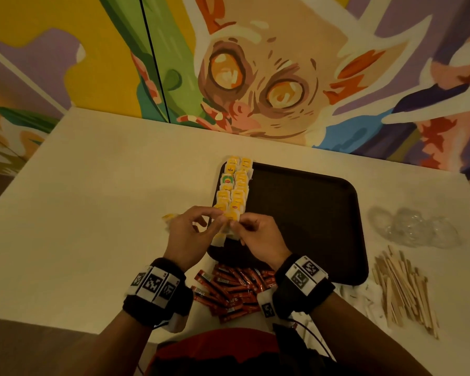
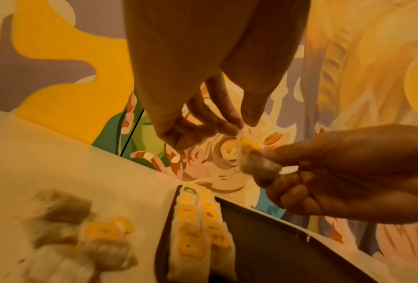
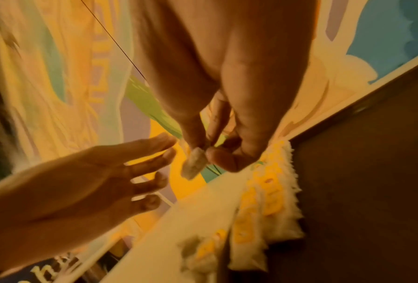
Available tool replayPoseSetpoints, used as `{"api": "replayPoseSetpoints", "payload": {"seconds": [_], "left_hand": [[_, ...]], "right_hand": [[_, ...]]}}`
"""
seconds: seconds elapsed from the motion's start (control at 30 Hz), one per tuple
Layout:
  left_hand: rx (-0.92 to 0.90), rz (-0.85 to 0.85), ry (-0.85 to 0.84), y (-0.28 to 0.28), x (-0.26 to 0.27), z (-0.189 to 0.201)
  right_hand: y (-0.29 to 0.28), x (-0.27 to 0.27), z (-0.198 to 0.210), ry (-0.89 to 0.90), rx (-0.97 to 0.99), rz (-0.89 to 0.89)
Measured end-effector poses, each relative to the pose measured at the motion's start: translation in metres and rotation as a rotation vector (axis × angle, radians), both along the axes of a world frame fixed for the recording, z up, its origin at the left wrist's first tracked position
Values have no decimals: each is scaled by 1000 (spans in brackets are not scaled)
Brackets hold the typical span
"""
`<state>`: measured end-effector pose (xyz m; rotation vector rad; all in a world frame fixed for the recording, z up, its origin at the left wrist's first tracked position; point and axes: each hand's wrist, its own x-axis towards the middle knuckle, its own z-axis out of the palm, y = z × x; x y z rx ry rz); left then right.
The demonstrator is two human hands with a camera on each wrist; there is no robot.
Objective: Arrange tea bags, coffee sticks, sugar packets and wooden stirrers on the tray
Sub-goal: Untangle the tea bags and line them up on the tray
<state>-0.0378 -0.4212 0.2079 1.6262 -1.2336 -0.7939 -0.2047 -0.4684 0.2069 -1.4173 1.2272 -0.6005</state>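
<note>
A dark brown tray (image 1: 310, 213) lies on the white table. Two rows of yellow-tagged tea bags (image 1: 234, 188) (image 2: 198, 229) (image 3: 268, 201) run along its left edge. Above the rows' near end, my right hand (image 1: 238, 226) (image 3: 206, 151) pinches a single tea bag (image 2: 256, 166) (image 3: 193, 164) between thumb and fingers. My left hand (image 1: 212, 219) (image 2: 241, 122) is right beside that bag with its fingers (image 3: 154, 143) nearly straight, and its fingertips reach the bag's top edge. A few loose tea bags (image 1: 168, 217) (image 2: 82, 239) lie on the table left of the tray.
Red coffee sticks (image 1: 228, 291) are heaped at the near edge between my wrists. Wooden stirrers (image 1: 402, 291) lie in a pile to the right, over white packets (image 1: 364, 294). Crumpled clear plastic (image 1: 413, 226) sits right of the tray. A painted wall stands behind.
</note>
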Motion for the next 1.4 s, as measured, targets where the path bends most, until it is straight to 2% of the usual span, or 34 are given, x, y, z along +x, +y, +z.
{"api": "replayPoseSetpoints", "payload": {"seconds": [0.17,0.3,0.43,0.7,0.8,0.9,1.0,1.07,1.27,1.33,1.4], "left_hand": [[119,16,-54,8,13,-16],[194,43,-45,16,25,-29],[220,68,-58,21,31,-35],[262,134,-26,23,49,-47],[299,214,-81,19,61,-56],[357,225,-179,12,71,-61],[397,198,-207,5,79,-67],[436,145,-285,-1,83,-71],[625,-250,-643,-14,72,-68],[625,-289,-711,-15,69,-68],[599,-265,-707,-15,67,-68]], "right_hand": [[-14,-6,-34,336,149,76],[-17,-1,-53,475,151,105],[-16,9,-67,531,156,68],[-8,11,-72,512,125,-81],[-9,13,-72,488,133,-137],[-11,15,-72,471,119,-160],[-12,17,-71,482,109,-153],[-12,19,-70,492,114,-146],[-11,13,-68,465,97,-126],[-11,12,-64,467,73,-131],[-11,13,-60,473,58,-145]]}}
